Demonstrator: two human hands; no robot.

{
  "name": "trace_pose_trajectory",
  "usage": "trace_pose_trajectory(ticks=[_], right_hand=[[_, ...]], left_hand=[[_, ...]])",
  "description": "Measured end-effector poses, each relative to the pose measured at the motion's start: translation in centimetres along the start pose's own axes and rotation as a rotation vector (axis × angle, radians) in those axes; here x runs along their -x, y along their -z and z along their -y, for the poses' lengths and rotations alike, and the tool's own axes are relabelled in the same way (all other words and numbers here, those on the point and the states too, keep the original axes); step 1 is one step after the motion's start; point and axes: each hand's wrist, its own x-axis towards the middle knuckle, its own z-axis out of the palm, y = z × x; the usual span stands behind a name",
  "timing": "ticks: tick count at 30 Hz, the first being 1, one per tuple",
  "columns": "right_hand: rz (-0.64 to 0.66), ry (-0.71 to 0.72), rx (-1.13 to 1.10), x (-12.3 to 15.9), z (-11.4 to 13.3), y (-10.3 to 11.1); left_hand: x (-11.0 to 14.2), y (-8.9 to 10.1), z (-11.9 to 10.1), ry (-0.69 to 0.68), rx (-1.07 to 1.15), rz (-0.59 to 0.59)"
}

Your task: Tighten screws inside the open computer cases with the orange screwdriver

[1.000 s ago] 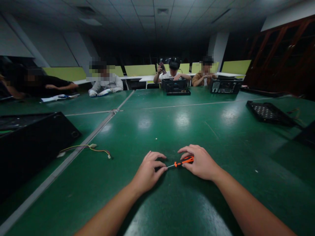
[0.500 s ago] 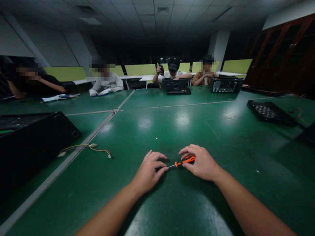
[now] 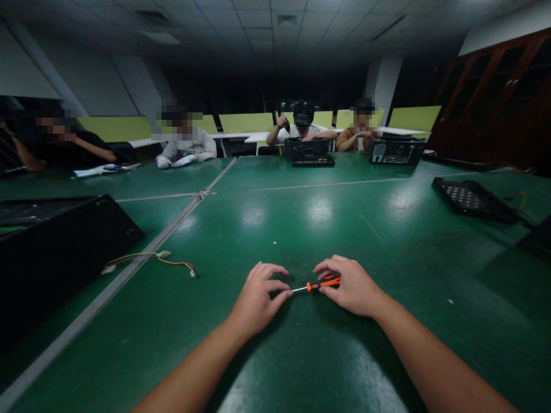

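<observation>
Right hand (image 3: 350, 287): fingers curled narrowly around the butt of a slim screwdriver with an orange-and-black handle and thin metal shaft (image 3: 325, 283); palm side hidden, so can't tell how firm. Left hand (image 3: 258, 298): thumb and forefinger pinched at the tip end, other fingers spread loose. Driver lies near level between the hands, tip toward the left. Held at both ends, probably to keep it steady and stop it rolling or swinging. Can't tell if it touches the glossy green tabletop (image 3: 275, 221) just below.

Further out, to the left: big black box-shaped case (image 3: 64, 258), tilted in view, with a thin multicoloured cable with pale plugs (image 3: 163, 254) lying across the grey seam strip (image 3: 172, 217). Looks like it just trails out from beside the case. Far right: black perforated panel (image 3: 469, 196), well apart from the hands, likely parked out of elbow range. Co-workers sit across the table.
</observation>
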Motion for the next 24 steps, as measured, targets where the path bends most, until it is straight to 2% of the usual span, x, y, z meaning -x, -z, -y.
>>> trace_pose_trajectory(ticks=[3,7,10,24], right_hand=[[-0.033,0.043,-0.018,0.0,0.4,0.3],[0.045,-0.053,-0.023,-0.1,-0.2,0.0],[0.095,-0.076,0.008,-0.1,-0.8,-0.4],[0.013,-0.038,0.025,-0.1,-0.8,-0.4]], left_hand=[[0.0,-0.2,0.1,0.005,0.032,0.047],[0.0,-0.1,0.0,0.016,0.009,-0.067],[0.1,0.0,-0.2,-0.002,-0.008,-0.101],[0.2,0.1,-0.4,-0.016,0.007,-0.137]])
